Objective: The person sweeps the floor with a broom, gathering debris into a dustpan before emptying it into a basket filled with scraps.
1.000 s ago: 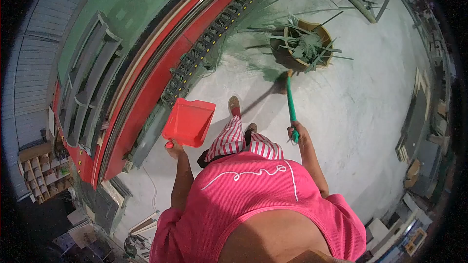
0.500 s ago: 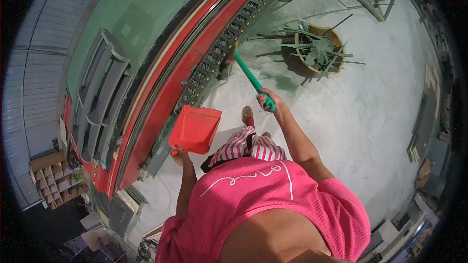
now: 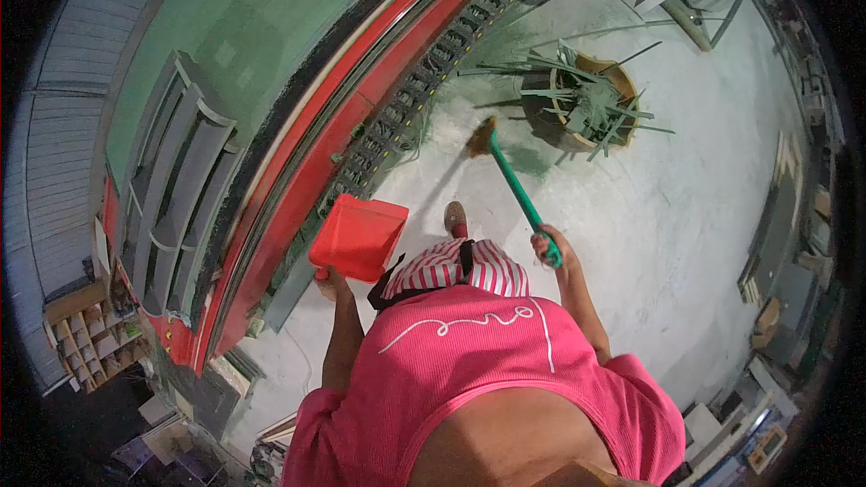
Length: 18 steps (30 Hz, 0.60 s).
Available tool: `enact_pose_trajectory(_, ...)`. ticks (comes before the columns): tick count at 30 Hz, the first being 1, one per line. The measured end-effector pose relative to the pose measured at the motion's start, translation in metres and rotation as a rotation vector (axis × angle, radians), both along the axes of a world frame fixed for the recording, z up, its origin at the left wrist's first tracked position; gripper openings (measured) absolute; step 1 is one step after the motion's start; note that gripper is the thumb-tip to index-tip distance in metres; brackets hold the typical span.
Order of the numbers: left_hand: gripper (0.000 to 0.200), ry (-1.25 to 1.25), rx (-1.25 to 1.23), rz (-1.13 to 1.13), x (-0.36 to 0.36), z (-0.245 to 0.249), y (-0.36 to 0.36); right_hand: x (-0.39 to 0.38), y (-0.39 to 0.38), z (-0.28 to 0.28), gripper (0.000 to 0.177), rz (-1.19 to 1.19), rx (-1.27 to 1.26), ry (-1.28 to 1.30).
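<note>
My left hand is closed round the handle of a red dustpan, held in the air beside the red machine. In my right hand is the green handle of a broom. The broom's brown bristle head is low over the pale floor, close to a patch of green dust. Whether the bristles touch the floor I cannot tell.
A long red machine with a black cable chain runs along the left. Beyond the broom stands a round yellowish bin full of thin green strips. Boards lie at the right; a wooden shelf unit is at lower left.
My right hand has moved back toward my body and slightly right. The broom head has come away from the machine's edge, over open floor. The dustpan has barely moved.
</note>
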<state>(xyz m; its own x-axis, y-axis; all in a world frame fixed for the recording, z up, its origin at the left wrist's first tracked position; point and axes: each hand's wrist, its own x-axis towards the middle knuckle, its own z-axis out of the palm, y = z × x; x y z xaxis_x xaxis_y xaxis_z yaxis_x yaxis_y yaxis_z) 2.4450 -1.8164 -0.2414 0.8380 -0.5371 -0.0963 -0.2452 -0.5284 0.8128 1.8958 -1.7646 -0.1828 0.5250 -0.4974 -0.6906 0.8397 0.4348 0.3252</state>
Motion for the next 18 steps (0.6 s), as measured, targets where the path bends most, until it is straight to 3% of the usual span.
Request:
enact_pose_trajectory(2,0.038,0.058,0.036,-0.004,-0.013,0.015,-0.018,0.002,0.011,0.016,0.023,0.069,-0.034,0.061)
enact_pose_trajectory(4,0.035,-0.207,0.214,-0.113,-0.028,0.032,-0.034,0.006,0.014,0.031,0.023,0.066,0.010,0.180)
enact_pose_trajectory(5,0.035,-0.203,0.216,-0.119,-0.035,0.036,-0.041,0.010,0.009,0.034,0.023,0.060,0.013,0.184)
enact_pose_trajectory(8,0.032,-0.158,0.234,-0.096,-0.051,0.050,-0.064,0.028,-0.031,0.026,0.023,0.091,-0.137,0.221)
enact_pose_trajectory(11,0.028,0.117,0.290,-0.001,-0.054,0.059,-0.078,0.048,-0.093,-0.005,0.027,0.053,-0.083,0.017)
enact_pose_trajectory(15,0.025,0.395,-0.263,-0.087,-0.027,0.026,-0.078,0.074,-0.167,-0.037,0.027,-0.012,-0.157,-0.068)
enact_pose_trajectory(18,0.027,0.566,-0.439,-0.102,0.034,-0.035,-0.070,0.073,-0.182,-0.042,0.025,-0.089,-0.101,-0.232)
